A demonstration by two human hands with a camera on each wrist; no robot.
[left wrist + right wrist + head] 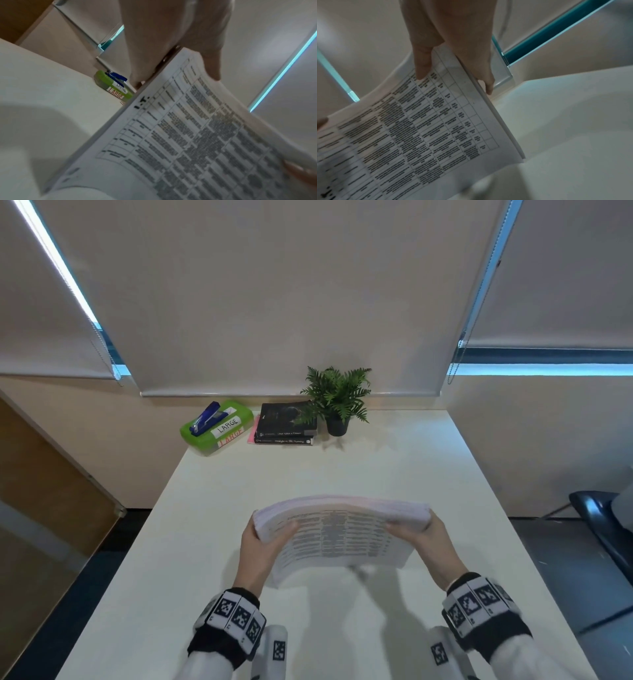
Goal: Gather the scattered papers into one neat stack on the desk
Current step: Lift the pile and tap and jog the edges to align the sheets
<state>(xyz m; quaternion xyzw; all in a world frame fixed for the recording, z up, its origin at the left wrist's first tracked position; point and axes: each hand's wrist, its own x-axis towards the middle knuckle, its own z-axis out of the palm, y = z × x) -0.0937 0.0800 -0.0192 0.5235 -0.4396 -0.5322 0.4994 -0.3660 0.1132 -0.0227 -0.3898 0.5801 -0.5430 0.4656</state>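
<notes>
A thick stack of printed papers [337, 534] stands on its lower long edge on the white desk [428, 474], tilted toward me and bowed, its printed table facing me. My left hand [265, 537] grips the stack's left end, thumb on the front sheet. My right hand [416, 529] grips the right end the same way. In the left wrist view the thumb [212, 65] lies on the printed sheet [197, 135]. In the right wrist view the thumb [422, 63] presses the front of the papers [423, 128] and the other fingers [488, 83] wrap behind. The papers look blurred.
At the desk's far edge sit a green box [219, 428] labelled LARGE with a blue stapler [207, 417] on it, two dark books [286, 424] and a small potted fern [337, 402]. A dark chair [603, 522] stands to the right of the desk.
</notes>
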